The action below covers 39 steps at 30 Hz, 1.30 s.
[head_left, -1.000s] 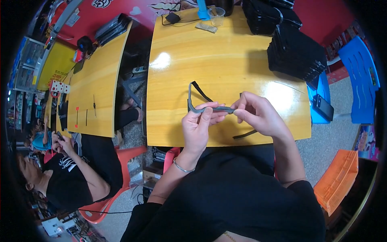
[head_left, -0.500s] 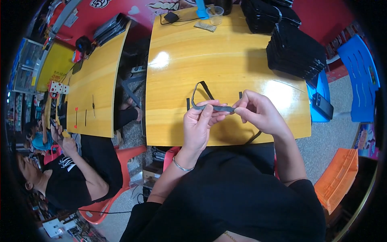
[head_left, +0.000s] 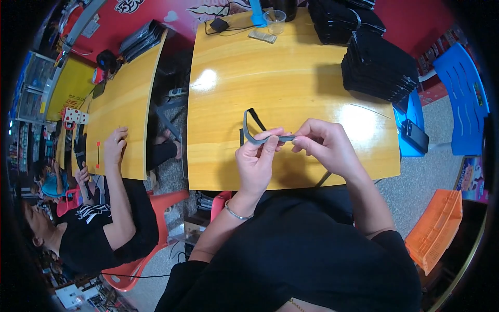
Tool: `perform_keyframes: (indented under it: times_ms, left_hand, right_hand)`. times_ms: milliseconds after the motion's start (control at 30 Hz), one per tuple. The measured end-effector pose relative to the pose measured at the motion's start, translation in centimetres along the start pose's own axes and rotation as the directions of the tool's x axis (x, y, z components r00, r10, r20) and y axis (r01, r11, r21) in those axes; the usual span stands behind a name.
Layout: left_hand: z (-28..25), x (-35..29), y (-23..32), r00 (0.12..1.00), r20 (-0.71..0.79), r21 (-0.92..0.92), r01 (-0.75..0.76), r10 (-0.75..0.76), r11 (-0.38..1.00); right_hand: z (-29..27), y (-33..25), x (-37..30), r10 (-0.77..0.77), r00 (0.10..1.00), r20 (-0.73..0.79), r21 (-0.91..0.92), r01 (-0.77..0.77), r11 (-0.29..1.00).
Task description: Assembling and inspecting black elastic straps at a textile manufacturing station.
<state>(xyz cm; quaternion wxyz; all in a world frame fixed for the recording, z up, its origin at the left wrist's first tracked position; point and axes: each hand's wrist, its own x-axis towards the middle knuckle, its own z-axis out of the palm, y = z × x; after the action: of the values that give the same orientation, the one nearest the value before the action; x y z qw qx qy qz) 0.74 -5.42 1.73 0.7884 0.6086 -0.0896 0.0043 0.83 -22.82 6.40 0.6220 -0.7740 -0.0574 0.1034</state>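
Observation:
A narrow dark grey strap (head_left: 246, 125) is stretched between my two hands above the near part of the table. My left hand (head_left: 256, 164) pinches it between thumb and fingers, and a loop of the strap rises beyond that hand, its black end turned down toward the table. Thumb and forefinger of my right hand (head_left: 328, 150) grip the strap a short way to the right. Below the right hand a dark strip (head_left: 323, 179) runs to the table's near edge; whether it belongs to the same strap I cannot tell. A short black strip (head_left: 241, 137) lies left of my left hand.
On the yellow wooden table (head_left: 270, 78) stand black folded stacks (head_left: 379, 67) at the far right and a clear plastic cup (head_left: 275, 21) at the back. A phone (head_left: 415, 136) rests on a blue stool at right. To the left, a co-worker's hand (head_left: 114, 148) reaches over another table.
My right hand has come slightly closer to my left, along the strap. The strap's loop has shifted left and lower. The co-worker's arm has stretched out over the other table.

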Motion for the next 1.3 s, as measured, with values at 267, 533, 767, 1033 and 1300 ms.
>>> perform_keyframes:
  times_ms: [267,533,767,1033,1300]
  left_hand:
    - [0.8,-0.1,0.3,0.995,-0.036,-0.199,0.082,-0.091,0.977]
    - [0.0,0.1,0.0,0.999,-0.008,-0.142,0.040,-0.041,0.989]
    - [-0.3,0.1,0.0,0.998,-0.012,-0.228,0.053,-0.057,0.972]
    - [-0.7,0.3,0.3,0.999,0.021,-0.264,0.052,-0.048,0.963]
    - [-6.4,3.2,2.3,0.996,0.014,-0.530,0.079,-0.084,0.845]
  right_hand:
    - [-0.1,0.4,-0.2,-0.039,0.999,-0.031,-0.035,0.038,0.999]
    - [0.6,0.8,-0.4,-0.049,0.997,-0.056,0.055,0.052,0.997]
    - [0.1,0.2,-0.8,-0.025,1.000,0.003,0.079,0.024,0.997]
    - [-0.8,-0.1,-1.1,0.028,0.997,0.071,0.040,-0.031,0.999]
    - [-3.9,0.1,-2.1,0.156,0.979,0.134,0.023,-0.160,0.987]
